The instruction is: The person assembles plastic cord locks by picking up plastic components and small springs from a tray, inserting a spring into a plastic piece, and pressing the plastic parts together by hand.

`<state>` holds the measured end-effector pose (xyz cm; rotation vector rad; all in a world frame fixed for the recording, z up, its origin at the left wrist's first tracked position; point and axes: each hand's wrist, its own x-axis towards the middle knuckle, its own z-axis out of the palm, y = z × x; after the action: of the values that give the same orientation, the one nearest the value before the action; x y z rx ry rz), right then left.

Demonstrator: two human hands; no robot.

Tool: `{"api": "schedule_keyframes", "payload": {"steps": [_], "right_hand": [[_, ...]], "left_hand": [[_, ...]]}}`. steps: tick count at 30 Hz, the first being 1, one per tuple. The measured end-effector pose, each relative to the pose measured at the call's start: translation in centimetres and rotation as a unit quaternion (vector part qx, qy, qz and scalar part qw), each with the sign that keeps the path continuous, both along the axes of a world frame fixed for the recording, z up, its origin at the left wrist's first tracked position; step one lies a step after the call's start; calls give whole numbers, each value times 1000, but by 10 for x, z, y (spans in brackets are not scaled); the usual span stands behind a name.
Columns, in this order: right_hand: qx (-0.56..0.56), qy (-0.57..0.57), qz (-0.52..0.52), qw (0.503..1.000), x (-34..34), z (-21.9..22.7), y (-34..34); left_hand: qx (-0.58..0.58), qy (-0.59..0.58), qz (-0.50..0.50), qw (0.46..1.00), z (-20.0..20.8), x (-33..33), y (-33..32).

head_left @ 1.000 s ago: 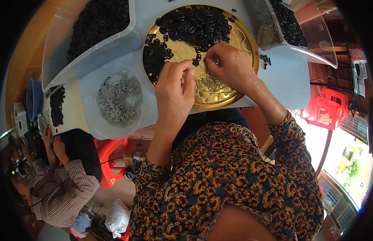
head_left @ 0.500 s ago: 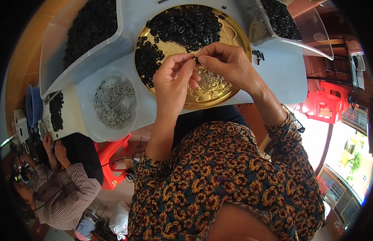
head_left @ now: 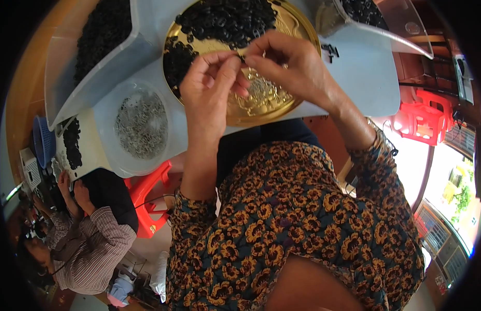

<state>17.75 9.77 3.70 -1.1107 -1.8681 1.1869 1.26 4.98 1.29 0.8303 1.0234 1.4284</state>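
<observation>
The person's two hands meet above the round gold tray (head_left: 240,120), the thumb and index fingertips of the left hand (head_left: 206,98) and the right hand (head_left: 297,67) pinched together on a small black piece (head_left: 240,58) (its shape mostly hidden by the fingers). A silvery bit shows at the right hand's curled fingers. Beneath, the tray carries a large heap of black plastic links (head_left: 225,23), a smaller black heap (head_left: 179,61) and scattered metal bits (head_left: 261,89). On the table (head_left: 365,93), left of the tray, stands a clear round bowl (head_left: 129,167) of silvery metal pieces (head_left: 142,127).
</observation>
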Motion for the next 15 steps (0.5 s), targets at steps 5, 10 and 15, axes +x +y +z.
{"api": "schedule_keyframes", "payload": {"steps": [5,10,15], "right_hand": [[13,27,58,998,-4,13,19],[-91,61,111,988,-9,40,26],[-138,90,94,982,-10,41,26]], "left_hand": [[67,-9,-18,998,8,-6,13],[84,-133,-15,987,11,-8,12],[104,-161,-4,982,13,-2,6]]}}
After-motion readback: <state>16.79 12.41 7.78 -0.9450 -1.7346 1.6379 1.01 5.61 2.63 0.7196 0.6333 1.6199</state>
